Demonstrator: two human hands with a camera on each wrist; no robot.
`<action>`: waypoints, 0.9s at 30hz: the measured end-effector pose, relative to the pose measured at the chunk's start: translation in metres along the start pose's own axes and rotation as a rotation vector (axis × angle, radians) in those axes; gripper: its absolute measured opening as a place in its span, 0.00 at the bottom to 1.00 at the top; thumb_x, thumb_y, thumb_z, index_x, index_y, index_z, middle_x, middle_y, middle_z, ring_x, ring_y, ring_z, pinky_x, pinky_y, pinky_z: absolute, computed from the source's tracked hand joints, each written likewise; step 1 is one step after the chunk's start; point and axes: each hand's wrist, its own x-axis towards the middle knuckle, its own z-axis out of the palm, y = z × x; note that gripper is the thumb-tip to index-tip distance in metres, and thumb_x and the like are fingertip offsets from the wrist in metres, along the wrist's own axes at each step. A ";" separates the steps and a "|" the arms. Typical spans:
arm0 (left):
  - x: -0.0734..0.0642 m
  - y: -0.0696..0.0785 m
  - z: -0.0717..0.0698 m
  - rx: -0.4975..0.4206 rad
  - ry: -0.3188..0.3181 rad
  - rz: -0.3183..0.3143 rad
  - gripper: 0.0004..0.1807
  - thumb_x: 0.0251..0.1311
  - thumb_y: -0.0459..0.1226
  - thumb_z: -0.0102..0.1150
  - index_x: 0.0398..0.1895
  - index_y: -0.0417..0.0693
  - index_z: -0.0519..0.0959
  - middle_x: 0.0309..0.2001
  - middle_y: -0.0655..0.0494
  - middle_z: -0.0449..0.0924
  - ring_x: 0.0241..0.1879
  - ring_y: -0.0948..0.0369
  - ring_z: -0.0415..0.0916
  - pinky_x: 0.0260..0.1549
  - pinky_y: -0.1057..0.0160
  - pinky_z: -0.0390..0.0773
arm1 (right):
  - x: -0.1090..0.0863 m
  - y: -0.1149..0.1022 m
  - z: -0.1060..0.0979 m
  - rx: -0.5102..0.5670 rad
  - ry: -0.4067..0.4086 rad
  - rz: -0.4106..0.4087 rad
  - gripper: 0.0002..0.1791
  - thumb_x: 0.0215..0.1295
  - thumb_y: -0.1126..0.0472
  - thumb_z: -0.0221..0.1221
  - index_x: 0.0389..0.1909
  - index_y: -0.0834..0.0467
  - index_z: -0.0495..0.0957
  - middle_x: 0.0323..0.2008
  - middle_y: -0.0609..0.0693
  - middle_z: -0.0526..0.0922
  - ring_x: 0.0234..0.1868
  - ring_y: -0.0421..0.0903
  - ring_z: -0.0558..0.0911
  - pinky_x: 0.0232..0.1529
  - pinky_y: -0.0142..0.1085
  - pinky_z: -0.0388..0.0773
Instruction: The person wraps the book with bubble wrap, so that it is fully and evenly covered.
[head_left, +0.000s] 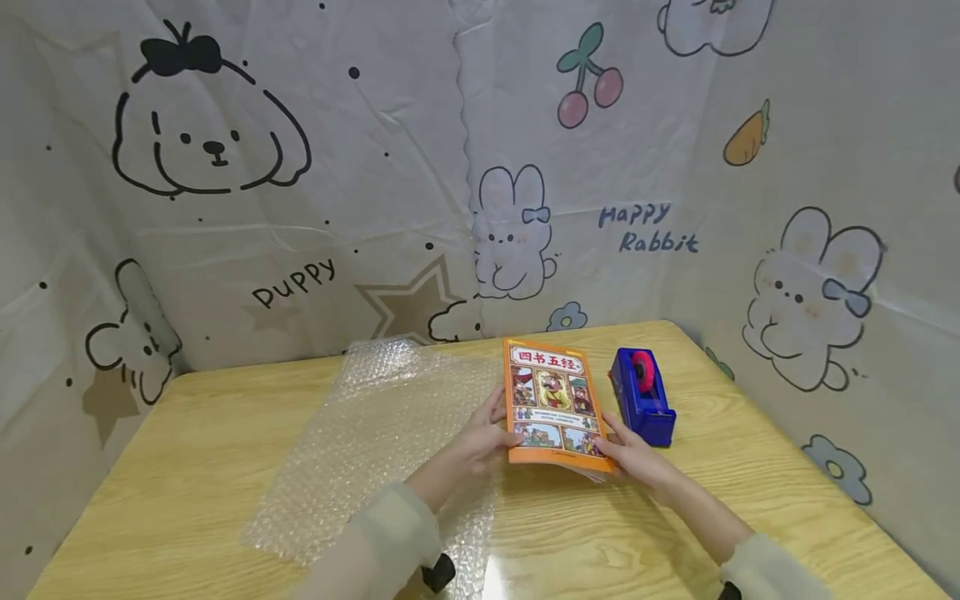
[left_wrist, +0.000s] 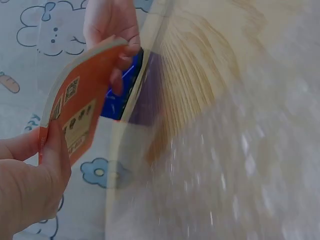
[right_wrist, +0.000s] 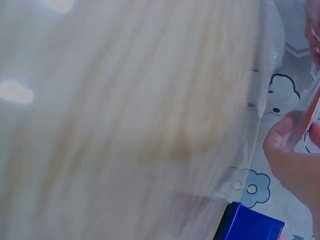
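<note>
An orange-bordered paperback book [head_left: 555, 400] with cartoon pictures and Chinese characters on its cover is held up over the table, front cover toward the head camera. My left hand [head_left: 483, 433] pinches its left edge, thumb on the front. At the lower right edge, my right hand [head_left: 633, 450] grips it between thumb and fingers. The left wrist view shows the book's orange back [left_wrist: 80, 107] with a QR code. Beneath and left of the book, a sheet of bubble wrap [head_left: 375, 433] lies flat on the wooden table [head_left: 187, 467].
A blue tape dispenser [head_left: 645, 400] with a red-cored roll stands just right of the book, close to my right hand. Behind the table and along its right side hangs a pale cloth [head_left: 390, 167] printed with cartoon animals.
</note>
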 end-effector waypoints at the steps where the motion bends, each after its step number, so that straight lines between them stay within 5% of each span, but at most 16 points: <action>1: -0.003 0.002 -0.004 -0.001 -0.006 0.011 0.49 0.49 0.14 0.47 0.72 0.51 0.42 0.65 0.33 0.53 0.54 0.41 0.68 0.46 0.54 0.76 | 0.002 -0.001 0.001 0.034 -0.016 -0.020 0.38 0.70 0.59 0.45 0.70 0.63 0.33 0.53 0.65 0.68 0.22 0.35 0.68 0.23 0.27 0.67; 4: -0.015 0.007 -0.018 0.013 -0.031 0.029 0.49 0.48 0.13 0.47 0.72 0.49 0.43 0.60 0.33 0.61 0.50 0.44 0.73 0.46 0.53 0.76 | 0.008 -0.005 0.007 0.105 -0.025 -0.069 0.39 0.68 0.63 0.47 0.70 0.62 0.33 0.45 0.54 0.71 0.19 0.35 0.63 0.21 0.26 0.62; 7: -0.027 0.009 -0.035 0.055 -0.037 -0.001 0.47 0.47 0.14 0.49 0.71 0.45 0.45 0.50 0.36 0.69 0.42 0.51 0.76 0.44 0.54 0.77 | 0.012 -0.010 0.017 0.118 -0.050 -0.132 0.39 0.65 0.66 0.49 0.70 0.64 0.36 0.40 0.50 0.68 0.26 0.34 0.68 0.27 0.26 0.68; 16: -0.061 0.020 -0.091 0.130 0.016 -0.041 0.41 0.51 0.18 0.51 0.68 0.42 0.48 0.37 0.51 0.71 0.36 0.58 0.76 0.44 0.55 0.77 | 0.035 -0.032 0.059 -0.018 -0.135 -0.260 0.36 0.64 0.66 0.50 0.69 0.68 0.44 0.46 0.61 0.66 0.33 0.38 0.74 0.36 0.33 0.76; 21: -0.076 0.021 -0.123 0.158 0.046 -0.041 0.41 0.51 0.19 0.52 0.67 0.40 0.46 0.35 0.52 0.75 0.34 0.59 0.77 0.42 0.57 0.78 | 0.055 -0.045 0.086 -0.085 -0.184 -0.266 0.34 0.65 0.67 0.49 0.68 0.67 0.45 0.48 0.62 0.64 0.38 0.42 0.77 0.42 0.38 0.78; 27: -0.094 0.021 -0.153 0.301 0.127 -0.034 0.40 0.50 0.19 0.53 0.65 0.35 0.46 0.35 0.46 0.74 0.29 0.60 0.77 0.34 0.60 0.80 | 0.078 -0.051 0.123 -0.141 -0.233 -0.276 0.34 0.64 0.68 0.50 0.68 0.67 0.47 0.45 0.59 0.64 0.35 0.43 0.73 0.36 0.37 0.77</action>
